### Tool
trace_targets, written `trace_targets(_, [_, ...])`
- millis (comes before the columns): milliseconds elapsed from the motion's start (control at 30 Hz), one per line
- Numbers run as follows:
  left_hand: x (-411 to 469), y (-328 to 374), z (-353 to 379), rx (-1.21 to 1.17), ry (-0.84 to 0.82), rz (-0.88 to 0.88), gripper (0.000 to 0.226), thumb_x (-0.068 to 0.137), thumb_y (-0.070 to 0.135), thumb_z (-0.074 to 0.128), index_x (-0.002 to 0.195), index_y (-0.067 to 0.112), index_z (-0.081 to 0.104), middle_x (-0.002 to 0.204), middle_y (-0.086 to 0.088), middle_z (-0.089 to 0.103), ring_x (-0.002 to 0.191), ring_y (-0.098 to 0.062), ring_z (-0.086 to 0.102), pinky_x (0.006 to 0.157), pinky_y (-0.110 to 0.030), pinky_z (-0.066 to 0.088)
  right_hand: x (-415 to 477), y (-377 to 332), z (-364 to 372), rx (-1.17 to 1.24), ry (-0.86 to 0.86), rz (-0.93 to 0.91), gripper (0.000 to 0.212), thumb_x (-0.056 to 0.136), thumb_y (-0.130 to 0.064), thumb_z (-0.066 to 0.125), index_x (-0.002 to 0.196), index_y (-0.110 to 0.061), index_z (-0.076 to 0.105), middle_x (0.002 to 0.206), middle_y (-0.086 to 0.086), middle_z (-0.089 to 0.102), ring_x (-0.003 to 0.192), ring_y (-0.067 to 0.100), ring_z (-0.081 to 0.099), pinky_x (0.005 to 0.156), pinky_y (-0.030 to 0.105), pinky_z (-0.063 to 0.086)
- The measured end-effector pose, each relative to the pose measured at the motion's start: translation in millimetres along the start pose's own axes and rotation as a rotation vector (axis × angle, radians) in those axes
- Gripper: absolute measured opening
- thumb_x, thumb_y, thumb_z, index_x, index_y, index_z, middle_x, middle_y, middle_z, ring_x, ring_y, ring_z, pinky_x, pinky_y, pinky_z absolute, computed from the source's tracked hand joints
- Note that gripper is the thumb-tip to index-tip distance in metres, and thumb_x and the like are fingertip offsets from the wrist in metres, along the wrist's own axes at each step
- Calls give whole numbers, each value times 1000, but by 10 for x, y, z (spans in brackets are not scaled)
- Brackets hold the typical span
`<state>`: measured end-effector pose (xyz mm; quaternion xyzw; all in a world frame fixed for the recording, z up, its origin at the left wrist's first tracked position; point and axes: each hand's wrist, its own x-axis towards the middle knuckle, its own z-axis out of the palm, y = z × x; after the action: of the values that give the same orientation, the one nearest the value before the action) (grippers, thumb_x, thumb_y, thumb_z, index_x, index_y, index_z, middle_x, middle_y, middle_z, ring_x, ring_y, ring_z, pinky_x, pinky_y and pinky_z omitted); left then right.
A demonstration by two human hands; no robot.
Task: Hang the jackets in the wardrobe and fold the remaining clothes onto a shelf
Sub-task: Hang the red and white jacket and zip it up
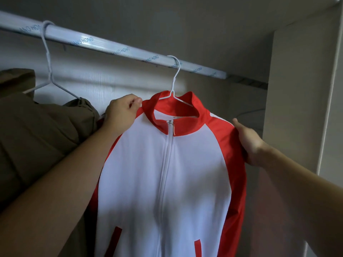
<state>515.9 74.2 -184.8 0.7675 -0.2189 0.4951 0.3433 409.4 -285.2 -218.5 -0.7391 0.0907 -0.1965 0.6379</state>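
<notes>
red and white jacket hangs mid frame on a hanger hooked over the rail. left hand grip pinches cloth beside the collar. right hand grip likely clasps the shoulder at right of frame, fingers hidden behind it. square both shoulders on the hanger, then release gently. olive jacket crowds the left.

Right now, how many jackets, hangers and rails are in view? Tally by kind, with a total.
Jackets: 2, the red and white jacket and the olive jacket
Hangers: 2, the white hanger and the pale grey hanger
Rails: 1, the wardrobe rail
Total: 5
</notes>
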Motion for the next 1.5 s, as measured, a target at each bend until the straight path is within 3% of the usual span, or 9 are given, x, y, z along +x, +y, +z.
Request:
trace_targets(100, [9, 7, 65, 76, 27, -31, 38, 107, 32, 40, 90, 5, 60, 77, -10, 61, 76, -33, 55, 67, -36, 37, -40, -32, 6, -46, -1, -59, 57, 90, -68, 56, 104, -15, 74, 90, 2, 76, 82, 23, 73, 83, 33, 55])
trace_targets(200, [4, 19, 64, 132, 69, 31, 38, 109, 27, 39, 92, -1, 59, 79, -20, 62, 76, -41, 55, 70, -43, 42, -83, -104, -22, -366, 161, -352, 50, 98, -57, 50, 81, -11, 62, 71, 0, 60, 69, 22, 55, 64, 32, 39])
trace_targets(367, [-78, 13, 97, 39, 87, 18, 35, 108, 27, 41, 96, 2, 61, 78, -11, 60, 74, -34, 54, 66, -37, 37, -204, -56, -81, -633, 409, -760, 37, 104, -49, 41, 77, -25, 35, 75, -8, 50, 64, 7, 43, 55, 35, 28])
trace_targets(567, [-110, 22, 112, -15, 38, -23, 37, 109, 29, 38, 93, 2, 58, 83, -17, 63, 79, -37, 57, 72, -41, 43, -200, 340, -195, -570, 334, -606, 45, 97, -66, 37, 80, -23, 35, 74, -6, 56, 67, 17, 49, 62, 35, 32])
trace_targets(733, [-98, 33, 122, -38, 13, -35, 36, 109, 30, 37, 94, 5, 58, 87, -12, 66, 80, -30, 58, 74, -39, 46, -207, 436, -131, -592, 354, -740, 17, 106, -45, 35, 94, -34, 38, 81, -13, 53, 72, 18, 48, 66, 35, 34])
trace_targets(900, [-207, -151, 115, -21, 128, -177, 41, 109, 31, 34, 77, 7, 42, 65, -3, 45, 63, -23, 44, 63, -34, 34, -187, 383, -167, -602, 317, -688, 24, 108, -40, 34, 87, -34, 43, 76, -13, 56, 70, 6, 52, 59, 33, 35])
trace_targets(1100, [-410, -551, 171, -231, 226, -617, 45, 111, 26, 25, 111, -8, 55, 113, -29, 58, 105, -38, 57, 93, -41, 45, -219, 325, -131, -544, 302, -694, 34, 106, -48, 31, 81, -27, 42, 71, -5, 58, 67, 8, 53, 58, 30, 38])
trace_targets(1167, [-472, -568, 211, -244, 259, -624, 43, 111, 22, 26, 114, -9, 56, 117, -29, 59, 109, -39, 57, 92, -35, 41, -238, 317, -98, -528, 329, -684, 41, 106, -53, 26, 80, -25, 41, 70, -2, 57, 65, 10, 52, 57, 24, 36])
trace_targets(1500, [-403, -505, 216, -89, 237, -678, 27, 103, 1, 34, 114, -13, 55, 121, -34, 56, 113, -46, 53, 98, -45, 41, -334, 255, -140, -618, 303, -625, 44, 102, -62, 24, 79, -28, 39, 73, 1, 58, 70, 22, 55, 63, 41, 39])
